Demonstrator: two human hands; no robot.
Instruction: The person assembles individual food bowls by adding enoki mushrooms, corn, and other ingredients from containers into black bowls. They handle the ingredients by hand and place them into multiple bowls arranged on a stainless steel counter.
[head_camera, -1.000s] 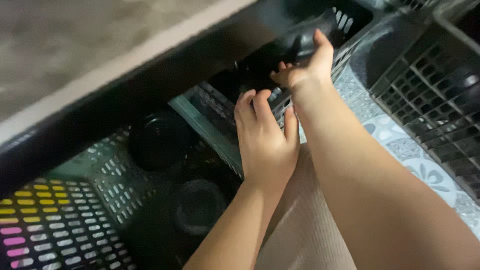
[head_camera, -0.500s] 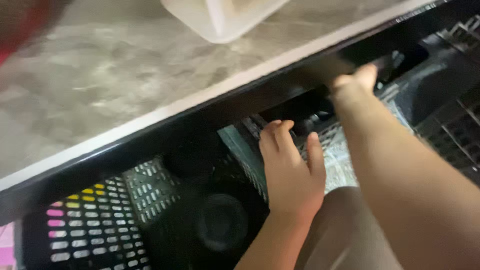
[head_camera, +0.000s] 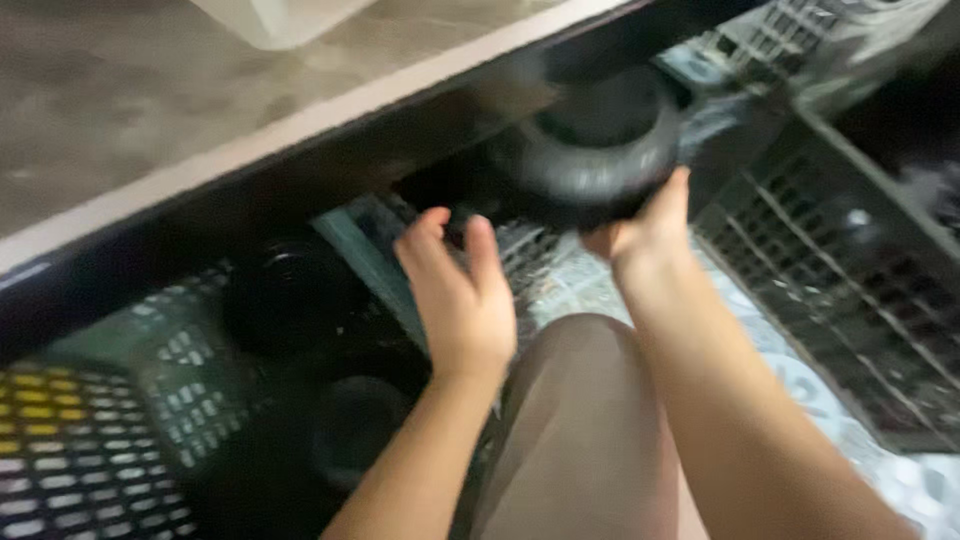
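My right hand (head_camera: 645, 225) grips a round black bowl-like object (head_camera: 590, 145) by its lower edge and holds it up in front of the dark space under the counter; the object is blurred. My left hand (head_camera: 460, 295) hovers just left of it with fingers spread, holding nothing. Below my left hand stands a black crate (head_camera: 180, 350) holding two more round black objects, one (head_camera: 290, 290) further back and one (head_camera: 350, 430) nearer to me.
A marble counter (head_camera: 150, 100) with a pale edge runs across the top, a white container (head_camera: 280, 15) on it. A dark grid crate (head_camera: 840, 290) stands at the right, a yellow and white grid basket (head_camera: 50, 450) at bottom left. My knee (head_camera: 580, 420) is below, over patterned floor (head_camera: 900, 470).
My right hand has pulled the round black object out from under the counter toward me. My left hand has stayed near the crate, and the view has shifted.
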